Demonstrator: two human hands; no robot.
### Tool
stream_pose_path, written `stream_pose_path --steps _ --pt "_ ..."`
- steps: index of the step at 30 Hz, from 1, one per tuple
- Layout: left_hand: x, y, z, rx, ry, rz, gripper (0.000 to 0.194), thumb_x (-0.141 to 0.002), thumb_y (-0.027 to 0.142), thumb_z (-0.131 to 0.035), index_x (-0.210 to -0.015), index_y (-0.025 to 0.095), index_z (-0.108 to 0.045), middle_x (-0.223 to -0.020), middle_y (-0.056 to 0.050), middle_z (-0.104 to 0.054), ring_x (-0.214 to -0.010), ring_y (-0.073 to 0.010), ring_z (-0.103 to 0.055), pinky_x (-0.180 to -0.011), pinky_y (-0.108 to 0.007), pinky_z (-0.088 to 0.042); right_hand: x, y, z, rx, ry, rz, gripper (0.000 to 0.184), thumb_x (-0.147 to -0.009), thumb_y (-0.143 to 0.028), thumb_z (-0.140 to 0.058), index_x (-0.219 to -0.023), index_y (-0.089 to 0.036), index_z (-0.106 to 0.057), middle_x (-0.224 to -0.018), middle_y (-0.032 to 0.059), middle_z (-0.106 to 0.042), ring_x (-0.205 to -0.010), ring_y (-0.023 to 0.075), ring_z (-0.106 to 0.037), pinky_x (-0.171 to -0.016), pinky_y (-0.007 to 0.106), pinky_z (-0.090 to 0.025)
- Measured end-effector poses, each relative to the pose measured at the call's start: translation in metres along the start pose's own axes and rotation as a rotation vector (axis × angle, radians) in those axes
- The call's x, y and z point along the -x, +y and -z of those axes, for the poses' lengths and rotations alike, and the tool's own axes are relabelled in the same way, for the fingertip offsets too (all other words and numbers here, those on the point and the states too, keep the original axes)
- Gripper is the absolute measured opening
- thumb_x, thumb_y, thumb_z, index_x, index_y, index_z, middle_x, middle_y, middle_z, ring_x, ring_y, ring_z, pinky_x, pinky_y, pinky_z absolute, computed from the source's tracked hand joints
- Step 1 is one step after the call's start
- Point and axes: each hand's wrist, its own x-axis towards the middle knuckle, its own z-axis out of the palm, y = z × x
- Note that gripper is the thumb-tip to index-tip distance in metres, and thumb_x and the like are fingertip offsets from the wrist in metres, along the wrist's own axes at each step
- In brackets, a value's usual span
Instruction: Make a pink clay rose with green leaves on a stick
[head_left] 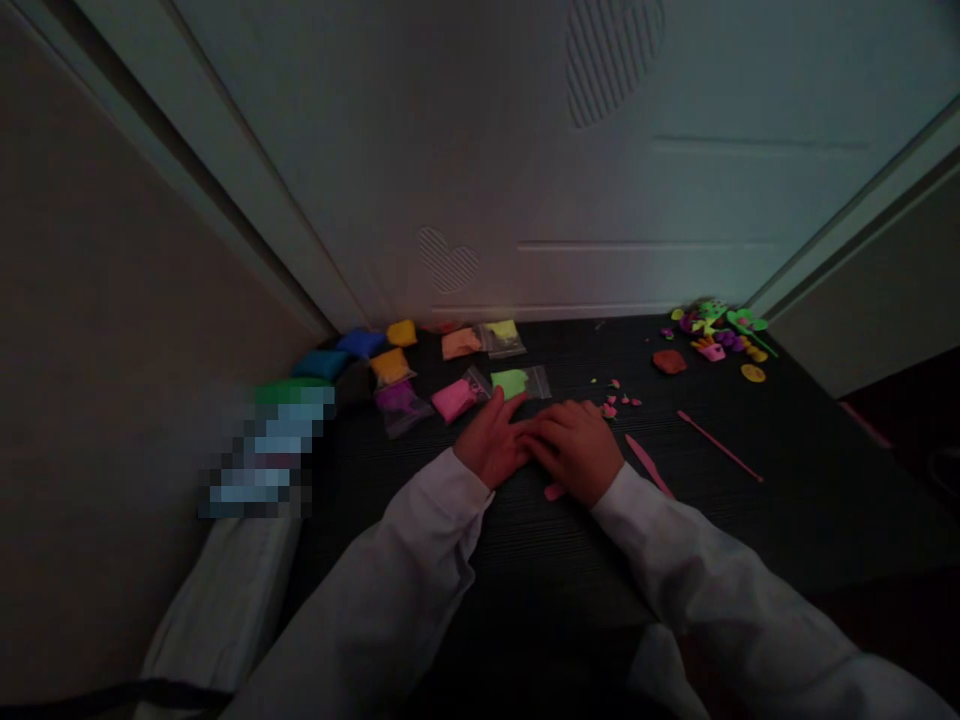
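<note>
My left hand (493, 445) is above the dark table with its palm turned up and its fingers stretched to the right. Over those fingers lies my right hand (576, 447), its own fingers bent and pressed against them. Whatever is between the two hands is hidden or too small to make out. A pink piece (553, 492) sits below the right hand, partly covered. Just beyond that hand are several tiny pink-and-green clay pieces (610, 410). To its right lie a pink modelling knife (649, 466) and a thin pink modelling tool (720, 446).
Bags of coloured clay, such as pink (454, 399), light green (511, 383) and blue (361, 344), line the table's back left. A reddish lump (669, 361) and a pile of colourful clay shapes (724, 335) are at the back right. A white panel (465, 150) rises behind.
</note>
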Motion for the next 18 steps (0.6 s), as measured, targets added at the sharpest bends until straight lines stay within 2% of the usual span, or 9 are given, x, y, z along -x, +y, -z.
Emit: stream_pose_path --steps 6,9,12,15,18 --pt "0.0 0.002 0.002 -0.029 -0.029 -0.026 0.046 -0.078 0.045 -0.032 -0.112 0.014 -0.039 -0.091 -0.011 -0.058 -0.081 -0.0171 -0.057 -0.079 -0.033 -0.04 0.004 0.012 0.007 -0.257 0.104 -0.1 0.015 -0.075 -0.025 -0.048 -0.086 -0.018 -0.056 -0.081 0.0024 -0.06 -0.076 0.0133 -0.051 -0.07 0.028 -0.038" --pt "0.0 0.004 0.002 -0.062 -0.01 -0.058 0.041 -0.079 0.041 -0.032 -0.107 0.013 -0.043 -0.093 -0.013 -0.058 -0.085 -0.0192 -0.056 -0.082 -0.035 -0.039 0.007 0.018 0.011 -0.306 0.122 -0.111 0.018 -0.076 -0.021 -0.046 -0.091 -0.018 -0.054 -0.084 0.0026 -0.06 -0.079 0.0124 -0.053 -0.071 0.026 -0.041" --pt "-0.001 0.008 0.006 -0.137 0.097 -0.164 0.034 -0.078 0.036 -0.037 -0.098 0.012 -0.049 -0.086 -0.011 -0.061 -0.08 -0.0176 -0.058 -0.076 -0.031 -0.042 0.01 0.02 0.014 -0.3 0.033 -0.067 0.02 -0.079 -0.021 -0.04 -0.094 -0.019 -0.054 -0.089 0.0025 -0.06 -0.082 0.0115 -0.053 -0.074 0.025 -0.041" --pt "-0.003 0.012 0.012 -0.232 0.23 -0.335 0.024 -0.074 0.029 -0.045 -0.088 0.011 -0.053 -0.074 -0.007 -0.061 -0.066 -0.0134 -0.057 -0.062 -0.025 -0.044 0.011 0.019 0.014 -0.249 -0.072 -0.058 0.018 -0.079 -0.027 -0.041 -0.082 -0.019 -0.056 -0.077 0.0016 -0.06 -0.073 0.0116 -0.053 -0.068 0.025 -0.04" --pt "-0.005 0.015 0.017 -0.293 0.29 -0.412 0.02 -0.069 0.027 -0.05 -0.082 0.012 -0.054 -0.067 -0.004 -0.059 -0.058 -0.0111 -0.055 -0.053 -0.022 -0.041 0.011 0.02 0.013 -0.197 -0.08 -0.097 0.019 -0.075 -0.036 -0.047 -0.073 -0.019 -0.055 -0.065 -0.0005 -0.056 -0.062 0.011 -0.05 -0.06 0.024 -0.038"
